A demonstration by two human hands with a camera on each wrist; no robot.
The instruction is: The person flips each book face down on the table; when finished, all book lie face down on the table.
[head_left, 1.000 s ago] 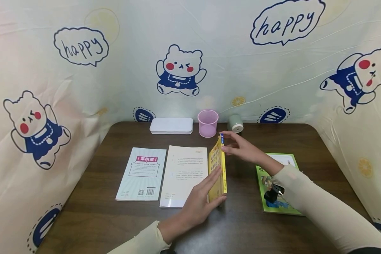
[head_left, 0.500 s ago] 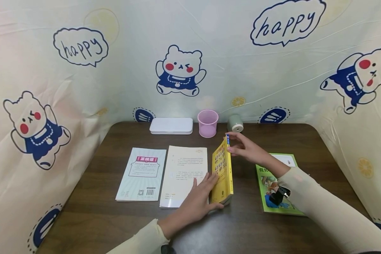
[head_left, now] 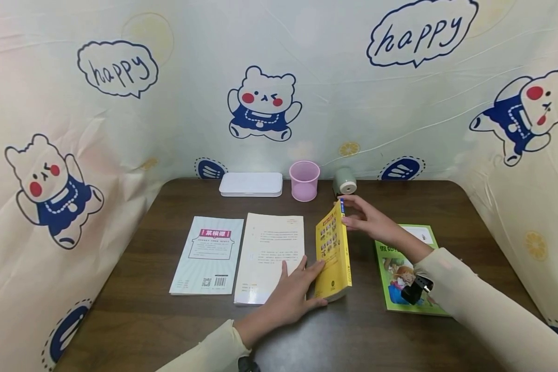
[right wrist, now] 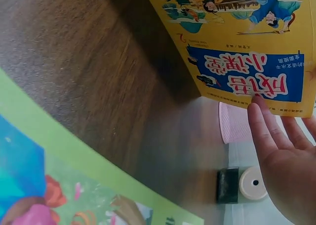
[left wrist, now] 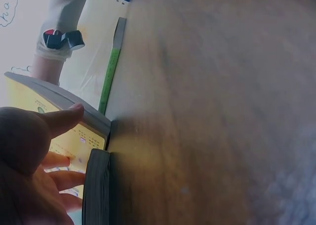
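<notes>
In the head view, pinched the far end of a thick yellow paper-covered book (head_left: 331,243) in the right hand (head_left: 369,219), with the thumb against the spine. Touched its left-facing cover with the spread, unclenched fingers of the left hand (head_left: 293,292). Found the yellow book tilted, with its spine raised, on a dark brown wooden table (head_left: 362,341). Left of the yellow book, saw a cream-white printed paperback (head_left: 267,258) and, farther left, a pale blue paperback (head_left: 209,261); right of it, a green-bordered picture book (head_left: 399,279), partly covered by the right sleeve (head_left: 465,294). Beyond it, saw a flat white rectangular case (head_left: 251,184), a pink round cup (head_left: 304,181) and a pale green cylinder (head_left: 344,178). In the left wrist view, saw the left thumb (left wrist: 66,120) over the yellow book's near end. In the right wrist view, made out a right fingertip (right wrist: 256,117) on the yellow book's illustrated front cover, beside its blue title panel.
</notes>
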